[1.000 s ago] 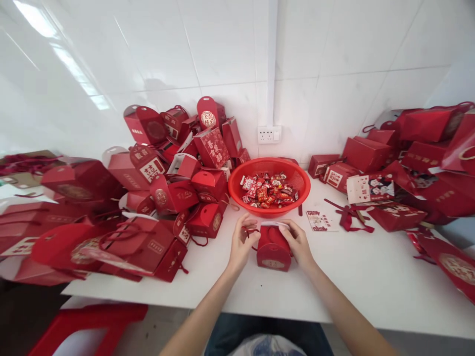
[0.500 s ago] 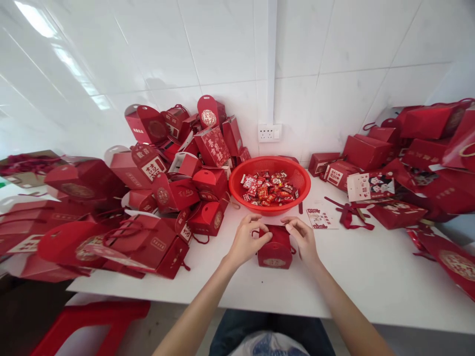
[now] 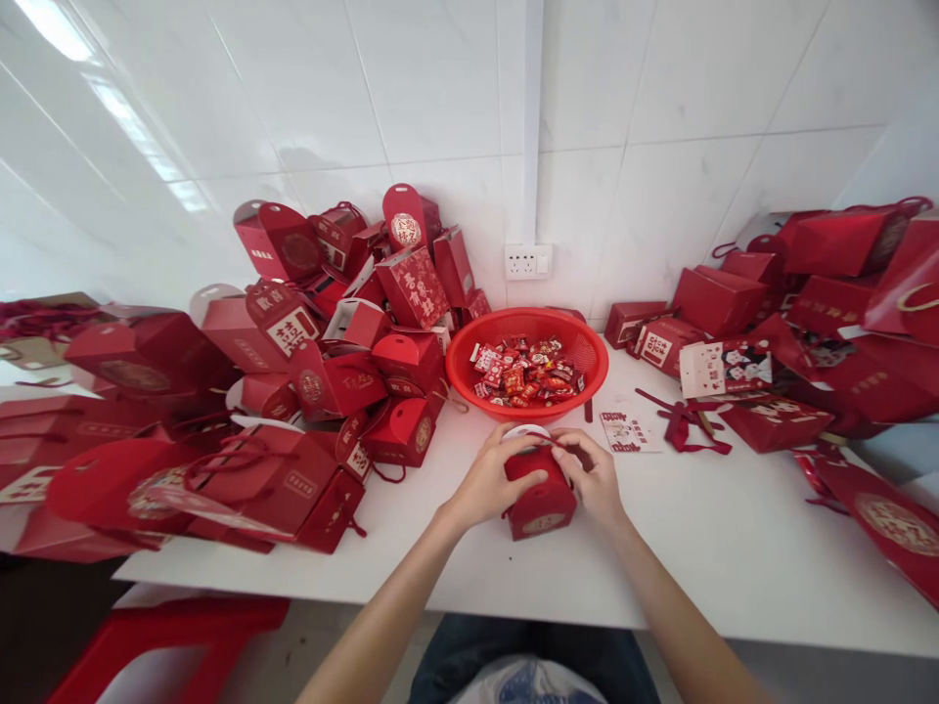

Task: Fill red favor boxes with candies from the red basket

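Note:
Directly before me on the white table (image 3: pixel 696 548) sits a small red gift box (image 3: pixel 541 513) with a gold emblem on its front. My left hand (image 3: pixel 493 484) wraps around its left side, thumb across the top and fingers behind. At the right rear of the top, my right hand (image 3: pixel 596 477) pinches at the box's edge, where a dark red cord runs. A white-backed curved flap (image 3: pixel 526 430) stands up between my hands at the back. Just behind is a red plastic basket (image 3: pixel 461 381) of wrapped candies (image 3: pixel 524 372).
Piled red gift boxes (image 3: pixel 330 376) fill the left side; more boxes (image 3: pixel 719 298) lie at the right. A printed card (image 3: pixel 629 432) and a dark red ribbon (image 3: pixel 686 425) lie right of the basket. A wall socket (image 3: pixel 528 261) is behind. A red stool (image 3: pixel 168 636) stands below left.
My right hand has moved inward onto the box, and my left hand has closed more around its side. The box has turned slightly, and its rear flap now stands up between my hands.

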`<control>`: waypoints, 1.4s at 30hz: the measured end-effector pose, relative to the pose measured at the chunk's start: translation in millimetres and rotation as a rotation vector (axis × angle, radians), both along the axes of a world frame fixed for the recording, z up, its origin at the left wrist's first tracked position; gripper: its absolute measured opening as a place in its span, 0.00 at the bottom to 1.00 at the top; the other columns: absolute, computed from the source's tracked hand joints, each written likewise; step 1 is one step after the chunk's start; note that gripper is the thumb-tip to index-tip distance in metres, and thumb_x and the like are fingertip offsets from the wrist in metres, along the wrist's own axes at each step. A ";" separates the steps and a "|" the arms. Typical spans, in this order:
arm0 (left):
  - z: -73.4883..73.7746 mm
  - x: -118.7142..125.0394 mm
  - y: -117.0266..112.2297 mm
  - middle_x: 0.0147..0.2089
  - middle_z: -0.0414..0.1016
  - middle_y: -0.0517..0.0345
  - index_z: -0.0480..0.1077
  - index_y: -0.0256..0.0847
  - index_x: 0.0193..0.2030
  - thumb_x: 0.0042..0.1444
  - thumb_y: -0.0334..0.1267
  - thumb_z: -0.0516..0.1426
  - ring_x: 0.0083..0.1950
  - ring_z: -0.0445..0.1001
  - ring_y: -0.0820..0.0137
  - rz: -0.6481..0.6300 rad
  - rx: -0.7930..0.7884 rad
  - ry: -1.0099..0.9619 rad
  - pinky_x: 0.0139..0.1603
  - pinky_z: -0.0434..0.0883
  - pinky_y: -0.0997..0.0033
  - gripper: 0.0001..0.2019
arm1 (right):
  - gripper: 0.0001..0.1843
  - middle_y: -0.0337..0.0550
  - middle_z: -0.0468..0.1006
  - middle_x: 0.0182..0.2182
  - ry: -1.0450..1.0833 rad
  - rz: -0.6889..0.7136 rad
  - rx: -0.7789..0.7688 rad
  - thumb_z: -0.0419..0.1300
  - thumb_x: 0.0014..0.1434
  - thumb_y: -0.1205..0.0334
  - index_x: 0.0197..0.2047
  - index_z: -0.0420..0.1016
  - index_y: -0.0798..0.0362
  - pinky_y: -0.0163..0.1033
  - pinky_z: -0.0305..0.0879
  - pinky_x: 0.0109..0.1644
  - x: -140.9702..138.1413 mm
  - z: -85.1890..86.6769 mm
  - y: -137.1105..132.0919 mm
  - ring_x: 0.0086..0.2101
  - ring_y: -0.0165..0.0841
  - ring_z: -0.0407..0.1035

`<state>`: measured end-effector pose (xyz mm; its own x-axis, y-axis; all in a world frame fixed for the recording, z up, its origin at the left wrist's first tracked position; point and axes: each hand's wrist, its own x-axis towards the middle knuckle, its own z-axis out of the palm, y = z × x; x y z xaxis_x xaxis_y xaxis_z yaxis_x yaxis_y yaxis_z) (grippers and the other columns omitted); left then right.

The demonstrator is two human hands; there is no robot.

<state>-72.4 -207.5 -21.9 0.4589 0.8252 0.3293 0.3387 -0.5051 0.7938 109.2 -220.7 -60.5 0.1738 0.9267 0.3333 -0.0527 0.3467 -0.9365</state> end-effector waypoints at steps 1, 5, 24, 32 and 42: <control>-1.4 -1.0 -0.1 0.59 0.75 0.48 0.78 0.45 0.55 0.57 0.37 0.64 0.64 0.69 0.56 0.012 0.004 0.000 0.67 0.67 0.52 0.17 | 0.09 0.44 0.83 0.38 0.019 -0.039 -0.002 0.68 0.54 0.53 0.31 0.78 0.49 0.46 0.72 0.49 2.3 -1.1 1.4 0.40 0.41 0.77; -7.7 -6.8 -0.2 0.61 0.72 0.44 0.78 0.43 0.53 0.60 0.38 0.62 0.63 0.71 0.56 0.088 0.025 0.006 0.65 0.68 0.52 0.15 | 0.10 0.43 0.82 0.35 0.109 -0.239 -0.006 0.66 0.56 0.53 0.30 0.74 0.49 0.46 0.72 0.45 16.3 -9.9 10.3 0.36 0.38 0.76; -15.3 -14.3 -5.9 0.51 0.77 0.45 0.76 0.40 0.49 0.66 0.40 0.55 0.56 0.77 0.59 0.295 0.051 -0.117 0.58 0.72 0.58 0.11 | 0.16 0.46 0.79 0.55 -0.201 0.382 0.103 0.61 0.65 0.47 0.36 0.87 0.43 0.52 0.65 0.65 13.1 16.1 -7.0 0.55 0.43 0.73; -6.7 -8.0 -4.9 0.44 0.77 0.52 0.76 0.40 0.39 0.65 0.41 0.54 0.46 0.76 0.63 0.350 -0.060 -0.196 0.51 0.71 0.64 0.11 | 0.13 0.47 0.77 0.59 -0.488 0.337 0.071 0.64 0.63 0.50 0.32 0.88 0.43 0.60 0.65 0.64 0.7 25.6 -28.1 0.58 0.49 0.70; -7.7 -13.3 -0.1 0.29 0.65 0.60 0.65 0.39 0.25 0.57 0.48 0.57 0.33 0.66 0.69 0.338 -0.251 -0.354 0.37 0.65 0.71 0.16 | 0.33 0.47 0.66 0.69 -0.778 0.161 0.176 0.64 0.63 0.54 0.70 0.64 0.36 0.61 0.63 0.66 -6.6 4.9 -53.2 0.65 0.51 0.62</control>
